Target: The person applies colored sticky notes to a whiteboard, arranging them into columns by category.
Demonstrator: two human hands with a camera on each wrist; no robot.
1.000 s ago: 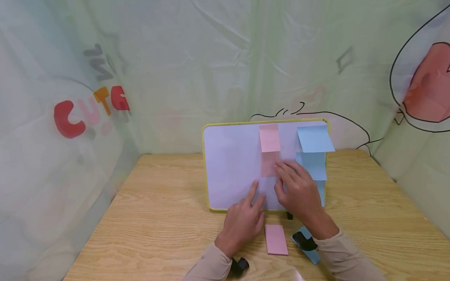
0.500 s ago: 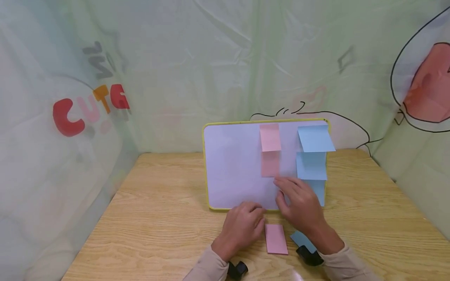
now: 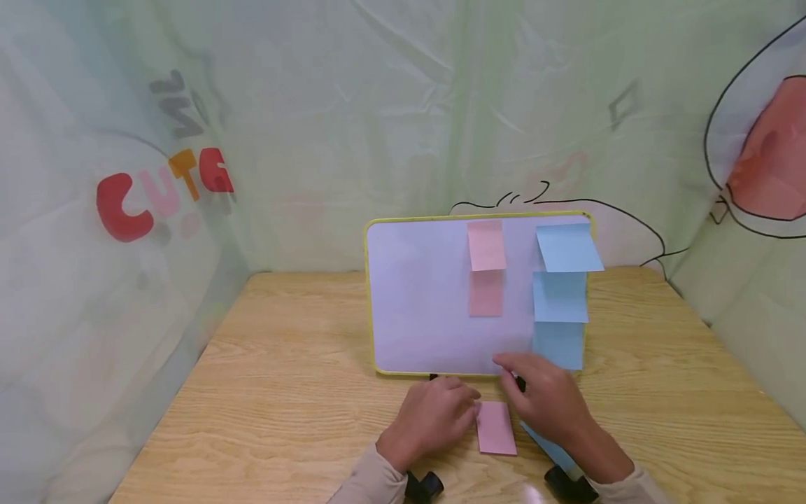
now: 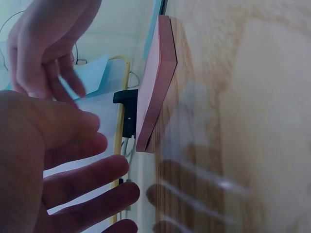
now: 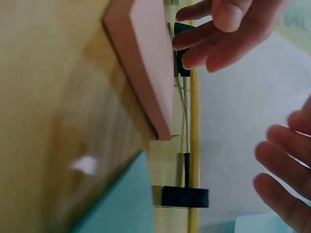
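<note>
My left hand (image 3: 433, 420) hovers at the left edge of a pink sticky-note pad (image 3: 496, 428), fingers loosely bent and holding nothing. To the right of that pad is my right hand (image 3: 548, 399), in front of the whiteboard's lower edge, its fingers relaxed and nothing between them. The yellow-framed whiteboard (image 3: 418, 294) stands upright. On it hang an upper pink note (image 3: 486, 245) and a lower pink note (image 3: 486, 294). Three blue notes (image 3: 560, 297) form a column at its right side. A blue sticky-note pad (image 3: 550, 446) lies partly hidden under my right forearm.
Black feet (image 5: 184, 196) support the whiteboard at its bottom edge. The wooden table (image 3: 283, 364) stretches to both sides, with a printed curtain (image 3: 352, 140) behind it. Black wrist cameras (image 3: 423, 486) sit on both wrists.
Both hands have drawn down from the whiteboard toward the pink pad. The right hand has left the lower pink note, which stays on the board. The left index finger no longer points at the board.
</note>
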